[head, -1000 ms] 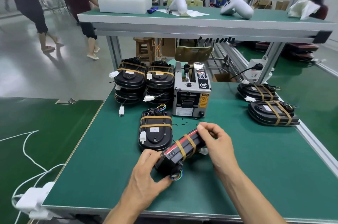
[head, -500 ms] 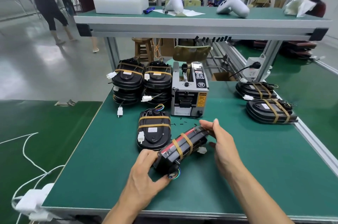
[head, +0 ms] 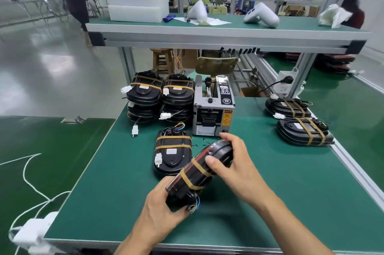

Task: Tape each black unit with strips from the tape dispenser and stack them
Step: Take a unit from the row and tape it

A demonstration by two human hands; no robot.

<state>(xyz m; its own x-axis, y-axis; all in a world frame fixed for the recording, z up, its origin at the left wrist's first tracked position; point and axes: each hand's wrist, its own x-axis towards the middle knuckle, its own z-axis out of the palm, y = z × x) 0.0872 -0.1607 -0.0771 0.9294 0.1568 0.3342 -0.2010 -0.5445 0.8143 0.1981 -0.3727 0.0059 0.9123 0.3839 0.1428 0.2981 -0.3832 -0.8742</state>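
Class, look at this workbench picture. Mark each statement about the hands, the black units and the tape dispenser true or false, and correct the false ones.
1. Both hands hold one black unit. True: left hand, right hand.
2. The held unit has no tape on it. False: two tan strips wrap it.
3. The tape dispenser stands behind the held unit. True.
4. The taped unit lying flat sits on a stack. False: it lies alone on the green mat.
5. Two stacks stand to the right of the dispenser. False: they stand to its left.

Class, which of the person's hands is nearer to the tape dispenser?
Right. The right hand holds the black unit just below the tape dispenser; the left hand holds its near end, farther away.
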